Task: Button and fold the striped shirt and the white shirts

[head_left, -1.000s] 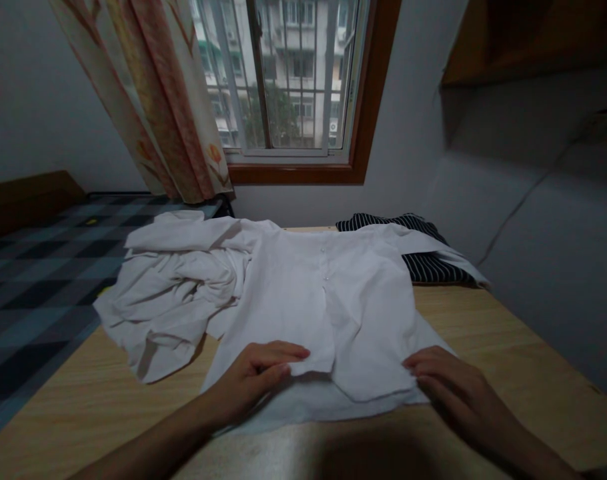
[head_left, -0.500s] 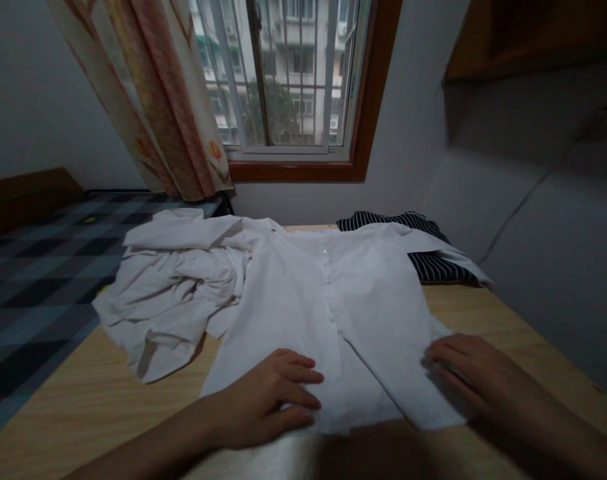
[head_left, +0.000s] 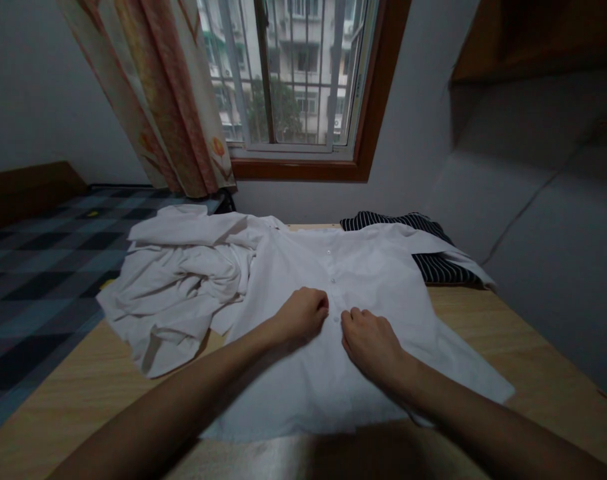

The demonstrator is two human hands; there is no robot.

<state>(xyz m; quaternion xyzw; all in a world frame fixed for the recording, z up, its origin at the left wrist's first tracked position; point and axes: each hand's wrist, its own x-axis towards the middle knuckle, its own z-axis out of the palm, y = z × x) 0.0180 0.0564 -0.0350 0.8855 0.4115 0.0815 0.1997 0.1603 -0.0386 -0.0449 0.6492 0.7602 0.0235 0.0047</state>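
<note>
A white button-up shirt lies spread front side up on the wooden table, its collar end toward the window. Small buttons run down its middle placket. My left hand is closed in a fist just left of the placket, its curled fingers at the shirt's cloth. Opposite it, right of the placket, my right hand has its fingers bent together on the shirt front near a button. The fingertips of both hands are partly hidden. Below the hands, the two front panels lie together.
To the left, a crumpled heap of white clothing lies against the shirt. A black-and-white striped garment sits under the shirt's right sleeve. A bed with a checked cover adjoins the table's left side; a wall borders the right.
Both hands have moved from the shirt's lower part up to the middle placket, and their fingers have closed. The gap between the lower front panels has gone; the right side spreads wider.
</note>
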